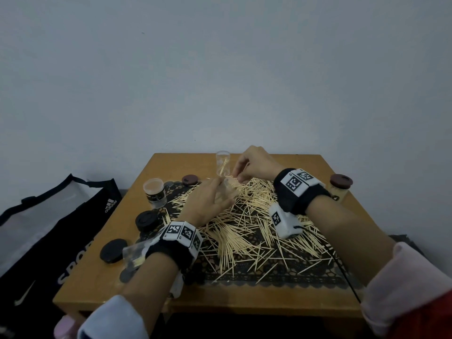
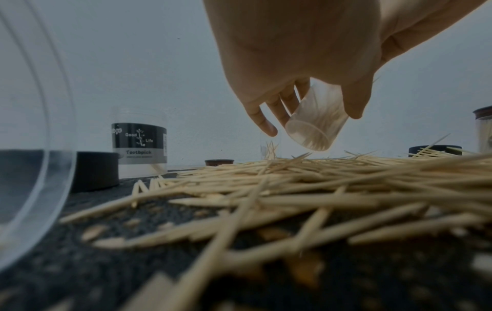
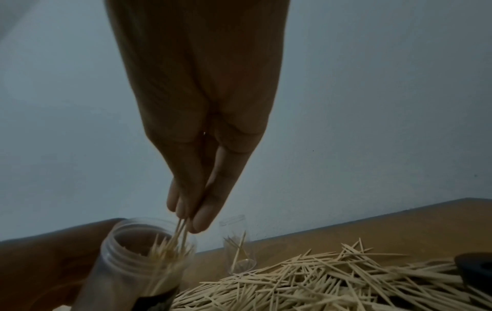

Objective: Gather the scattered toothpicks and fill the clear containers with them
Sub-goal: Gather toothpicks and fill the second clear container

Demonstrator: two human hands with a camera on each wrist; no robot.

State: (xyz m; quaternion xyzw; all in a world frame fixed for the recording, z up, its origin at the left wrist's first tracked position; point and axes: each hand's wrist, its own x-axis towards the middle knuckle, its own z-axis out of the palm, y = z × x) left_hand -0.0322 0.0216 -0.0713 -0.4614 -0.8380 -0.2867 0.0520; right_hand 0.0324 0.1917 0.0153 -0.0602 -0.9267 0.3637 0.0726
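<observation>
**Feed the pinch into the jar mouth, points first**

Your left hand (image 2: 301, 63) has its fingers curled round the clear container (image 3: 143, 263), tilted with its open mouth toward your right hand (image 3: 197, 105), above the far middle of the toothpick pile (image 1: 247, 228). Your right hand's fingertips (image 3: 202, 221) are pressed together, pinching a small bunch of toothpicks (image 3: 181, 233) whose lower ends are already inside the rim.

The bunch looks ready to drop. Keep the sticks parallel and lined up with the jar's axis, so none bridges the mouth. Hold the jar tilted so they slide along the wall and settle beside those inside. Let go only once most of their length is below the threads. A few may catch on upright ends; a light shake should seat them.

A second clear container (image 1: 223, 165) stands at the far edge of the table (image 1: 102, 277), nearly empty.
</observation>
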